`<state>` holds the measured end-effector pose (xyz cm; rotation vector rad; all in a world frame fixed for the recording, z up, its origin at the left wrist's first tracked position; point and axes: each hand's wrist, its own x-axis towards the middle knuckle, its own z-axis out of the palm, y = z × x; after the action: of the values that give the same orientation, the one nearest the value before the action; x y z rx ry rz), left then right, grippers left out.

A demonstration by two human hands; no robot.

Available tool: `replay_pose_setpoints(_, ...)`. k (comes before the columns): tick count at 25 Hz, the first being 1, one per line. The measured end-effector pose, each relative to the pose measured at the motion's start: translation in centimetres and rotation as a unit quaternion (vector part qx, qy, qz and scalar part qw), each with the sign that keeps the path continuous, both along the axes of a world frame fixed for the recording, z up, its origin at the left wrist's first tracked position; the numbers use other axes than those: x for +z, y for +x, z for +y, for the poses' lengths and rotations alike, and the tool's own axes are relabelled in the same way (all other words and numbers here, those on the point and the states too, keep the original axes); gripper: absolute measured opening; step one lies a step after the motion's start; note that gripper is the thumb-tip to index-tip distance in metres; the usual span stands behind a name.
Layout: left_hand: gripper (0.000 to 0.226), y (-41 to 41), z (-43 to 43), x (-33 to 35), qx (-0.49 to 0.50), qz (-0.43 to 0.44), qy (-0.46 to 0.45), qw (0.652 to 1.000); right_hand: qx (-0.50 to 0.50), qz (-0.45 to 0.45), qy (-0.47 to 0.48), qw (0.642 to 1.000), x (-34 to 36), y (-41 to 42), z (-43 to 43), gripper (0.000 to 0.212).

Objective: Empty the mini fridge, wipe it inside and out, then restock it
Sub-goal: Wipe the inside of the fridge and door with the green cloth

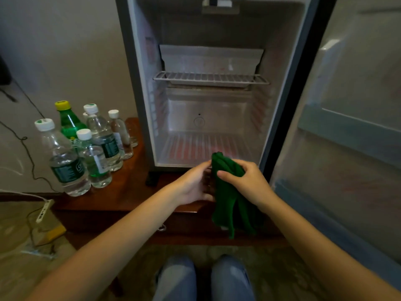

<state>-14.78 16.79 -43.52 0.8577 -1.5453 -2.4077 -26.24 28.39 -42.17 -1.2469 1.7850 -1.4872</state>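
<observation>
The mini fridge (138, 83) stands open on a dark wooden cabinet (128, 192), its inside holding only a wire shelf (210, 78). The fridge door (347, 137) is swung out to the right. In front of the fridge's lower edge my right hand (245, 181) grips a dark green cloth (230, 205) that hangs down bunched. My left hand (195, 185) touches the cloth's left side, its fingers fairly straight and partly hidden behind the cloth.
Several bottles stand on the cabinet left of the fridge: clear water bottles (65, 157), a green bottle with a yellow cap (67, 120) and a small brown one (121, 133). A power strip (43, 210) and cables lie on the floor at left. My knees (204, 279) are below.
</observation>
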Motion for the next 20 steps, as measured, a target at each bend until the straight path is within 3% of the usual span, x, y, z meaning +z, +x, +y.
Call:
replay_pose_setpoints(3,0.053,0.6,-1.1,1.1,0.055,0.102,0.113,0.987,0.061,0.002,-0.019,0.998,0.0,1.1,-3.0,0.022)
replay_pose_setpoints(6,0.041,1.4,-3.3,1.3,0.124,0.118,0.124,0.978,0.131,0.142,0.037,0.980,-0.6,1.8,-5.4,0.045)
replay_pose_setpoints(9,0.032,2.4,-5.6,0.5,0.195,0.133,0.146,0.961,0.126,0.051,-0.033,0.990,-0.4,1.7,-6.4,0.041)
replay_pose_setpoints(10,0.032,2.5,-5.9,0.3,0.203,0.148,0.142,0.958,0.089,0.073,-0.064,0.991,-0.3,1.6,-6.8,0.043)
replay_pose_setpoints(12,0.037,2.2,-5.8,0.7,0.188,0.182,0.130,0.956,0.095,0.160,-0.020,0.982,-0.3,2.0,-7.9,0.068)
replay_pose_setpoints(14,0.059,1.5,-5.5,1.1,0.121,0.227,0.144,0.956,0.122,0.191,0.050,0.973,-0.6,3.6,-8.8,0.093)
replay_pose_setpoints(17,0.088,1.5,-6.2,1.3,0.017,0.208,0.093,0.974,0.076,0.062,-0.046,0.994,-0.9,3.3,-9.4,0.084)
replay_pose_setpoints(18,0.084,1.6,-6.5,1.1,0.013,0.184,0.033,0.982,0.043,-0.015,-0.088,0.995,-1.1,2.4,-9.4,0.075)
replay_pose_setpoints(20,0.053,2.3,-7.5,0.7,0.063,0.144,-0.126,0.980,-0.073,-0.250,-0.059,0.964,-1.3,0.7,-9.5,0.054)
